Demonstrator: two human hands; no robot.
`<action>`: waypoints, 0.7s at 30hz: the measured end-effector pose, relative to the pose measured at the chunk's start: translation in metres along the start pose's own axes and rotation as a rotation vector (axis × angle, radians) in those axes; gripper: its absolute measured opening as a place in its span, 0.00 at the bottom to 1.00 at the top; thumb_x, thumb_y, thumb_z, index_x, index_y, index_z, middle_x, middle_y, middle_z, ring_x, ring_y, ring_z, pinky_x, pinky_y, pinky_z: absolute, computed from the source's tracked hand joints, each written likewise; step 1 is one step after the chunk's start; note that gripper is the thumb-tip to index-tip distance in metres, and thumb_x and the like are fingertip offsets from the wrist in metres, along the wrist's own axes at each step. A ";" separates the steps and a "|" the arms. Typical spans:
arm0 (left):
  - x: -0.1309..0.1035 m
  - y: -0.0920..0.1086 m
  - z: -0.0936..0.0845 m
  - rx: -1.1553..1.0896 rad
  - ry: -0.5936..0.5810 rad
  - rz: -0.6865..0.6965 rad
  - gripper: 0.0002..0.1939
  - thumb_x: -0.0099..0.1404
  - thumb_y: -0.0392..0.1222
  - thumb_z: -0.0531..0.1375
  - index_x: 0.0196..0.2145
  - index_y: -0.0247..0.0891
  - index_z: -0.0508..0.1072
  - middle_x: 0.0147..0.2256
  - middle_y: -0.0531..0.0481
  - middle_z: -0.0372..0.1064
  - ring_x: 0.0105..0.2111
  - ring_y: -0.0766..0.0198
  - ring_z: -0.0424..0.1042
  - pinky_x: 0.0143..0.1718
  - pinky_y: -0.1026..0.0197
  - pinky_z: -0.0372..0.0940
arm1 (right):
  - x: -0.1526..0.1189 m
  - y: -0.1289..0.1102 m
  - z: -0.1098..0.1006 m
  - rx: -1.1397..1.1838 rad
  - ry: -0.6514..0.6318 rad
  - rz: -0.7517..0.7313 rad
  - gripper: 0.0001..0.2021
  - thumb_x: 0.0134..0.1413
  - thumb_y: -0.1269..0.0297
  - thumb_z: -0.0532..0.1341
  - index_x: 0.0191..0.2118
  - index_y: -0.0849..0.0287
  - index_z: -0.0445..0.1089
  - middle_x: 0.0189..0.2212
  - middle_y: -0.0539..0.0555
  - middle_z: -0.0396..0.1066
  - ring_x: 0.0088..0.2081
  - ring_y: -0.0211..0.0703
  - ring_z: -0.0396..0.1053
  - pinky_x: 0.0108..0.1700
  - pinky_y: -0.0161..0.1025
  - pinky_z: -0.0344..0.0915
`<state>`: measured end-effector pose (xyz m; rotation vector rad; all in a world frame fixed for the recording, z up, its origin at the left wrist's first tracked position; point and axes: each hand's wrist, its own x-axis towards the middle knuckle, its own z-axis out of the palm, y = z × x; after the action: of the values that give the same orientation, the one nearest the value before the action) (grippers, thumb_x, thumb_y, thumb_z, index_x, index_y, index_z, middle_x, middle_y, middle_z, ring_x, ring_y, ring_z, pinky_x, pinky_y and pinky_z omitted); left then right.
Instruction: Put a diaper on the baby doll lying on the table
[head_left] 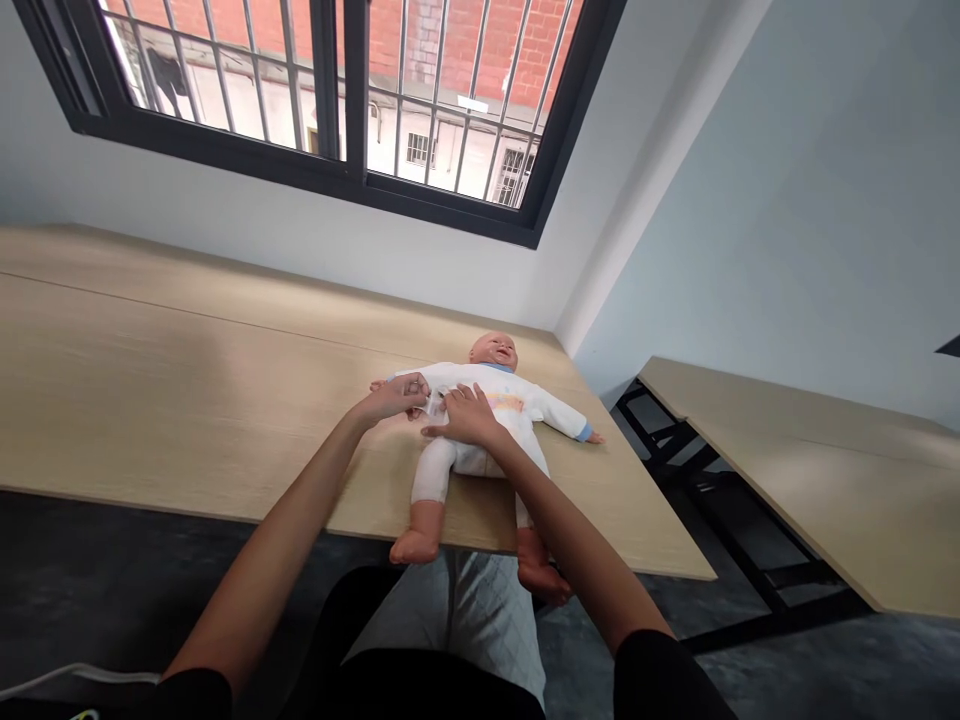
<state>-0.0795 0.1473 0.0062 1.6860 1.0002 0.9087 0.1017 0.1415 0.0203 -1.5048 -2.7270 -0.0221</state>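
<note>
A baby doll [494,350] lies on its back on the table, head toward the window and legs at the near edge. It wears a white romper [480,460] with blue trim and a coloured print on the chest. My left hand [399,397] is closed, with its fingertips pinching a bit of white cloth [433,403] at the side of the romper. Whether that cloth is a tie or an edge is too small to tell. Resting on the doll's belly, my right hand [466,415] has its fingers spread and its thumb apart, close to the left fingertips.
The long wooden table [187,400] runs along the wall beneath a barred window [345,180]. At the right, past a gap, stands a second table [810,480] on black metal legs. My lap is close under the near edge, and a white cable [82,668] shows at lower left.
</note>
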 end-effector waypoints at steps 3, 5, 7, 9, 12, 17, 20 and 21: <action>-0.002 0.010 0.008 -0.138 -0.039 0.049 0.09 0.54 0.41 0.62 0.30 0.38 0.64 0.21 0.59 0.61 0.20 0.72 0.63 0.24 0.67 0.60 | -0.001 0.001 0.002 0.046 0.063 -0.003 0.32 0.48 0.40 0.64 0.48 0.65 0.68 0.52 0.68 0.68 0.60 0.59 0.58 0.65 0.57 0.42; -0.003 0.012 0.015 -0.210 -0.067 0.065 0.12 0.53 0.42 0.64 0.29 0.38 0.63 0.21 0.60 0.61 0.18 0.73 0.60 0.21 0.68 0.57 | -0.001 0.003 0.004 0.098 0.111 0.002 0.33 0.46 0.41 0.66 0.48 0.66 0.66 0.50 0.67 0.69 0.57 0.58 0.62 0.65 0.57 0.44; -0.002 0.013 0.022 -0.269 -0.090 0.072 0.15 0.52 0.43 0.66 0.30 0.38 0.63 0.21 0.60 0.61 0.15 0.76 0.56 0.18 0.69 0.52 | -0.001 0.005 0.006 0.163 0.141 0.003 0.33 0.45 0.44 0.67 0.49 0.66 0.64 0.48 0.66 0.70 0.56 0.57 0.64 0.64 0.57 0.45; 0.000 0.011 0.029 -0.318 -0.094 0.077 0.17 0.52 0.45 0.68 0.30 0.38 0.63 0.20 0.62 0.59 0.12 0.78 0.50 0.15 0.70 0.48 | -0.001 0.007 0.007 0.234 0.160 -0.011 0.33 0.44 0.46 0.68 0.51 0.64 0.63 0.50 0.64 0.69 0.57 0.56 0.63 0.65 0.57 0.44; 0.004 0.007 0.038 -0.375 -0.070 0.079 0.20 0.51 0.48 0.69 0.30 0.38 0.62 0.18 0.64 0.57 0.11 0.80 0.45 0.14 0.71 0.43 | -0.002 0.013 0.005 0.376 0.159 -0.072 0.34 0.43 0.50 0.69 0.54 0.60 0.61 0.55 0.62 0.65 0.59 0.55 0.61 0.65 0.57 0.42; 0.010 0.002 0.050 -0.429 -0.056 0.059 0.23 0.49 0.50 0.71 0.30 0.37 0.63 0.23 0.60 0.65 0.11 0.81 0.46 0.12 0.70 0.40 | -0.008 0.026 0.001 0.648 0.155 -0.138 0.27 0.44 0.59 0.68 0.51 0.59 0.64 0.49 0.56 0.69 0.53 0.50 0.65 0.61 0.52 0.51; 0.009 0.000 0.051 -0.449 -0.048 0.061 0.22 0.50 0.50 0.71 0.31 0.37 0.63 0.22 0.61 0.63 0.11 0.82 0.44 0.12 0.70 0.38 | -0.013 0.032 0.004 0.727 0.305 -0.124 0.24 0.44 0.63 0.68 0.48 0.59 0.65 0.50 0.57 0.68 0.52 0.48 0.64 0.56 0.46 0.58; 0.008 0.000 0.051 -0.455 -0.043 0.066 0.22 0.51 0.51 0.70 0.32 0.37 0.64 0.21 0.62 0.61 0.11 0.82 0.44 0.12 0.70 0.38 | -0.015 0.034 0.006 0.723 0.369 -0.119 0.21 0.45 0.64 0.67 0.46 0.59 0.65 0.49 0.57 0.67 0.52 0.48 0.64 0.55 0.44 0.59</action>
<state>-0.0304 0.1371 -0.0070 1.3506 0.6495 1.0478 0.1379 0.1470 0.0142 -1.0065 -2.1645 0.5565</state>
